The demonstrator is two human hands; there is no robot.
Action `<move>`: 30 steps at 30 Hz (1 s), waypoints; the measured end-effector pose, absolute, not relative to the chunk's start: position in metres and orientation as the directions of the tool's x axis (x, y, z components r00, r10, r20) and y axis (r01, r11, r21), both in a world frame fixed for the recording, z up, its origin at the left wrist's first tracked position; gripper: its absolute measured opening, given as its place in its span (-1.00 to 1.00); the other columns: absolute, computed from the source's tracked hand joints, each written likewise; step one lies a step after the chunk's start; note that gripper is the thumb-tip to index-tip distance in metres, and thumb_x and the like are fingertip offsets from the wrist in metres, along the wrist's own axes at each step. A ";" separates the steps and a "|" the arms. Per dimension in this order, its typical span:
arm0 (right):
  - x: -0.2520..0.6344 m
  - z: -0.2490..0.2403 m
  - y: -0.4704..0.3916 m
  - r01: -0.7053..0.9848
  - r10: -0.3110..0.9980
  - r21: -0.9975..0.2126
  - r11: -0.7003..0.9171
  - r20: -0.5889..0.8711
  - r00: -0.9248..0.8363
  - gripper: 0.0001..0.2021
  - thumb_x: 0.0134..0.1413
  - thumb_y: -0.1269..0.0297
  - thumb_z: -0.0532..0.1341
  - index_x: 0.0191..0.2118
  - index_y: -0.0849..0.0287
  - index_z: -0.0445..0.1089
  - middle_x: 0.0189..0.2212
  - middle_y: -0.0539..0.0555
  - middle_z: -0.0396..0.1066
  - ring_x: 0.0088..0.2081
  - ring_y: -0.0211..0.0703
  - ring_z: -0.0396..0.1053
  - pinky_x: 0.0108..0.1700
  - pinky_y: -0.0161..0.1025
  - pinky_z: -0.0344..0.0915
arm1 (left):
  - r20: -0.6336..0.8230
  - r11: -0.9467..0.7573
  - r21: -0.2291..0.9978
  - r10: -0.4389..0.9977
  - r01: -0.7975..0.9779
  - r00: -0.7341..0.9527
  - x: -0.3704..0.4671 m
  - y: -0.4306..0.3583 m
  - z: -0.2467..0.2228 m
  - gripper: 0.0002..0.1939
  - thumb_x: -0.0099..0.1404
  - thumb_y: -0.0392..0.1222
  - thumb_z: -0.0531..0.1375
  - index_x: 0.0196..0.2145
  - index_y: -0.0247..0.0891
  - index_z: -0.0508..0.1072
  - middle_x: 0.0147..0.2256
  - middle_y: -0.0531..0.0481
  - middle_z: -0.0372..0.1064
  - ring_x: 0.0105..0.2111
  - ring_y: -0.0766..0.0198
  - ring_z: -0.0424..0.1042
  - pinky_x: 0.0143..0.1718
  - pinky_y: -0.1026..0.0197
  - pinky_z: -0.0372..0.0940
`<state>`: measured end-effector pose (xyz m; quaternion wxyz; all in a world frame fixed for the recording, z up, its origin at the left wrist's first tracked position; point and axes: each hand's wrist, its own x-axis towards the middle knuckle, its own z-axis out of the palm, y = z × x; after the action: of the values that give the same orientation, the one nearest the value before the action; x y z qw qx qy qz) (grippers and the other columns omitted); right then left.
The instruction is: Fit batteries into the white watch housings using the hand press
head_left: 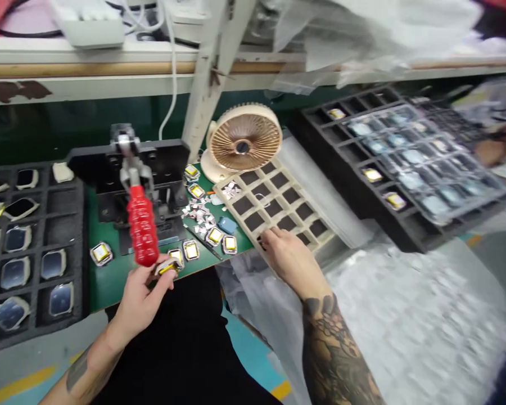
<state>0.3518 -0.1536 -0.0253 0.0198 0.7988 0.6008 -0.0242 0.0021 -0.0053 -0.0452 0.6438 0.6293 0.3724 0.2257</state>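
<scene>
Watch case [168, 265], one, in left hand [140, 298]

Grid tray [274, 208] R of lever press [142, 222], w/ fan [244, 135] just bhnd

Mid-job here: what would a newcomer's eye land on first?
The red grip, left of centre, just above the left hand, which holds a small case. Next, the beige fan at the far end of the pale compartment tray, with the right hand at its near edge.
</scene>
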 end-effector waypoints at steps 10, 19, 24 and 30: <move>0.216 -0.015 -0.087 0.336 0.837 -0.918 0.213 0.349 0.422 -0.86 0.31 0.42 0.41 -0.11 0.00 0.64 -0.25 0.05 0.67 -0.16 -0.02 0.63 -0.03 0.03 0.59 | -0.027 -0.212 0.938 0.742 0.273 0.670 0.011 -0.003 -0.029 -0.81 0.62 -0.10 0.17 -0.11 -0.16 0.56 -0.26 -0.02 0.55 -0.30 0.17 0.48 -0.19 0.17 0.32; 0.185 -0.047 -0.068 0.113 0.925 -0.989 0.100 0.134 0.357 -0.97 0.33 0.28 0.44 -0.16 0.04 0.66 -0.22 0.07 0.62 -0.15 -0.09 0.60 -0.03 -0.09 0.60 | 0.072 -0.349 0.886 0.753 0.305 0.654 0.008 -0.005 -0.028 -0.86 0.63 -0.17 0.15 -0.12 -0.18 0.49 -0.29 0.00 0.50 -0.38 0.20 0.41 -0.27 0.17 0.25; 0.185 -0.056 -0.070 -0.026 0.911 -0.997 0.073 0.056 0.409 -0.94 0.32 0.24 0.44 -0.15 0.06 0.63 -0.21 0.07 0.60 -0.14 -0.10 0.58 -0.05 -0.13 0.58 | 0.060 -0.371 0.877 0.716 0.306 0.695 0.010 -0.004 -0.029 -0.85 0.64 -0.16 0.14 -0.09 -0.19 0.49 -0.24 -0.05 0.52 -0.28 0.15 0.45 -0.18 0.14 0.28; 0.192 -0.049 -0.069 0.020 0.922 -0.987 0.162 0.158 0.353 -0.96 0.33 0.33 0.43 -0.15 0.04 0.65 -0.21 0.08 0.61 -0.13 -0.08 0.57 -0.04 -0.10 0.53 | 0.037 -0.320 0.901 0.729 0.293 0.683 0.014 -0.005 -0.028 -0.87 0.63 -0.17 0.15 -0.10 -0.19 0.48 -0.30 0.02 0.43 -0.37 0.22 0.36 -0.27 0.18 0.23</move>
<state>0.1920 -0.0689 -0.0490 -0.6232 0.5369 0.4386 -0.3618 0.0143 -0.0049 -0.0283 0.4824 0.7803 0.3276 0.2261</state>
